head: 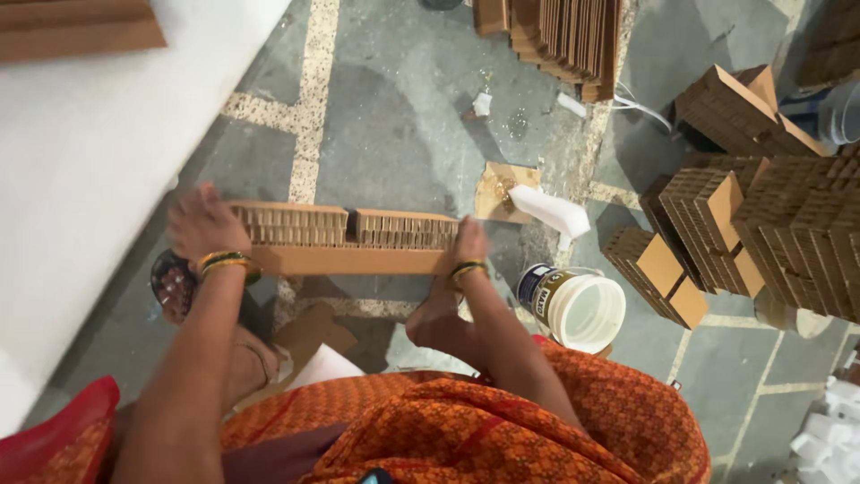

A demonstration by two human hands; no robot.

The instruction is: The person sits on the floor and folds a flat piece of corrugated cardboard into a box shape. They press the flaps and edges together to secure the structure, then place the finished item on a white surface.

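I hold a long row of brown corrugated cardboard pieces (345,237) level in front of me, above the grey floor. My left hand (204,224) presses against its left end, fingers spread over the edge. My right hand (468,244) grips the right end, thumb on top. Both wrists carry gold and green bangles. The row looks like two blocks of ribbed strips set end to end on a flat cardboard strip.
A white plastic bucket (578,306) stands on the floor by my right knee. Stacks of folded cardboard blocks (761,224) crowd the right side, more cardboard (560,36) lies at the top. A white surface (98,161) fills the left. My orange patterned garment (466,421) covers my lap.
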